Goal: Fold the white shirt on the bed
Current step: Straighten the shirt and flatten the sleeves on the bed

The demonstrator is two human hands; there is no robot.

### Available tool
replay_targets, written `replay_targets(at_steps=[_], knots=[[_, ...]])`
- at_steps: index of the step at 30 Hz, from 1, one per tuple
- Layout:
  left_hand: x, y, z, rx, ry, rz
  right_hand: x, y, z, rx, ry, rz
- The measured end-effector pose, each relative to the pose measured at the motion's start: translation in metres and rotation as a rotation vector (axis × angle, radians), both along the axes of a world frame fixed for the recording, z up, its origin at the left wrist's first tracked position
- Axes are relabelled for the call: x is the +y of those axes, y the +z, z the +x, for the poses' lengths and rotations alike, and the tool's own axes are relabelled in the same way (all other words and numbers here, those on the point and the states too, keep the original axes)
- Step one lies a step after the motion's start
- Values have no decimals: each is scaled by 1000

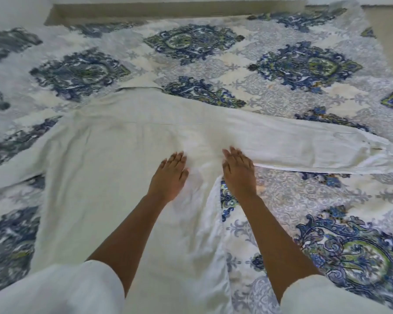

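The white shirt (104,155) lies spread out back-up on the bed, its collar (141,89) at the far side. One long sleeve (315,146) stretches out to the right, its buttoned cuff at the frame's right edge. The other sleeve (11,175) runs off to the left. My left hand (169,175) rests flat on the shirt's body, fingers together and pointing away from me. My right hand (238,171) lies flat on the shirt's right edge under the armpit, where the cloth is wrinkled. Neither hand grips anything.
The bed is covered by a quilt (304,66) with blue and green medallion patterns. Beyond the bed's far edge a strip of beige floor (168,12) shows, and more floor at the top right. White sleeves cover my upper arms at the bottom.
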State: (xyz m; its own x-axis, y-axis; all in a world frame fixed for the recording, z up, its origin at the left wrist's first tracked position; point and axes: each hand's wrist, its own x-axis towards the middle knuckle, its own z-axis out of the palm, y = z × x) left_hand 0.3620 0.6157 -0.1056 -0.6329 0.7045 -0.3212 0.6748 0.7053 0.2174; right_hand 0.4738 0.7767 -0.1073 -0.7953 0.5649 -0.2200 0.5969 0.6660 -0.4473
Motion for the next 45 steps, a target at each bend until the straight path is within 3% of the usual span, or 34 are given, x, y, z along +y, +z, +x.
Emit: replay_targets(at_steps=[6, 13, 18, 21, 24, 27, 31, 33, 36, 39, 42, 45], knots=[[-80, 26, -17, -90, 192, 180, -76, 26, -31, 141, 38, -123], [-232, 45, -77, 5, 352, 277, -211, 25, -96, 151, -70, -372], [-345, 49, -133, 136, 489, 164, -305, 21, -146, 125, -147, -590], [-398, 42, -155, 222, 746, 57, -342, 23, -176, 102, -114, -653], [-439, 35, -170, 162, 1040, -32, -370, 21, -206, 34, -45, -689], [-466, 27, -182, 49, 1184, -105, -385, 11, -230, -15, 0, -685], [-487, 23, -192, -163, 1192, -113, -396, -1, -250, -69, -4, -666], [-495, 28, -197, -316, 1213, 28, -396, -2, -253, -94, -43, -716], [-509, 39, -201, -572, 1351, 417, -393, 1, -254, -127, -138, -878], [-511, 49, -203, -363, 1235, 312, -385, 10, -252, -65, -256, -1054], [-502, 61, -202, 183, 1126, 128, -378, 18, -244, 11, -349, -1061], [-500, 67, -208, 533, 1062, 167, -368, 21, -231, 19, -376, -1044]])
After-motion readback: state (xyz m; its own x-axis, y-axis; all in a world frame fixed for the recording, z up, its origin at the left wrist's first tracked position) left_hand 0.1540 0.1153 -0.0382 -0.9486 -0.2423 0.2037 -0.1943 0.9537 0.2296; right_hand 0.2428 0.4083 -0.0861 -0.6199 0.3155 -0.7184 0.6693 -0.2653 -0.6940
